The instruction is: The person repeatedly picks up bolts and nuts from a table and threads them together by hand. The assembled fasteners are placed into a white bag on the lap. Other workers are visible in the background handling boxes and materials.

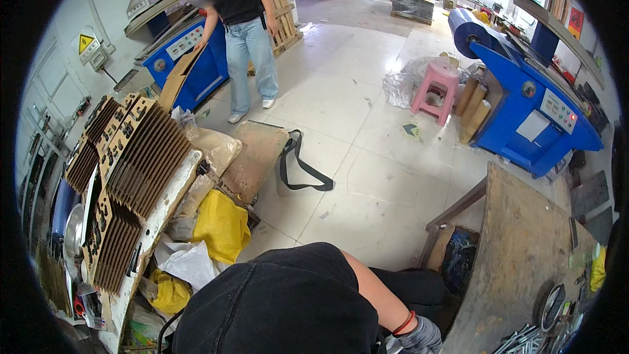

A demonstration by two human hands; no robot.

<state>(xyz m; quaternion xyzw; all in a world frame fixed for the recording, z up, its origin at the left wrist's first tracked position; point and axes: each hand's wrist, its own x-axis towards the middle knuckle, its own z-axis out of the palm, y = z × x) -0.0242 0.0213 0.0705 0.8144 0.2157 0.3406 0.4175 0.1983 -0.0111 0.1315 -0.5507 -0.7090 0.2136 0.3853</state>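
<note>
With the gloved left hand (421, 337) low beside the wooden table (504, 242), its fingers cut off so I cannot tell whether apart or together, good handling calls for watching it and the metal rods (522, 339) on the table's near end.

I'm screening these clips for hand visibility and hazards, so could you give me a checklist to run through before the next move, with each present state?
1. Left hand contents visible: cannot tell; it wears a grey glove and the lower edge cuts it off.
2. Right hand in view: not ok; it does not show.
3. Metal pieces on the wooden table: ok; they lie at lower right.
4. Floor free of trip hazards: not ok; a black strap lies there.
5. Co-worker apart from the left hand: ok; standing beside the far-left blue machine.
6. Brown boards steady: cannot tell.
</note>
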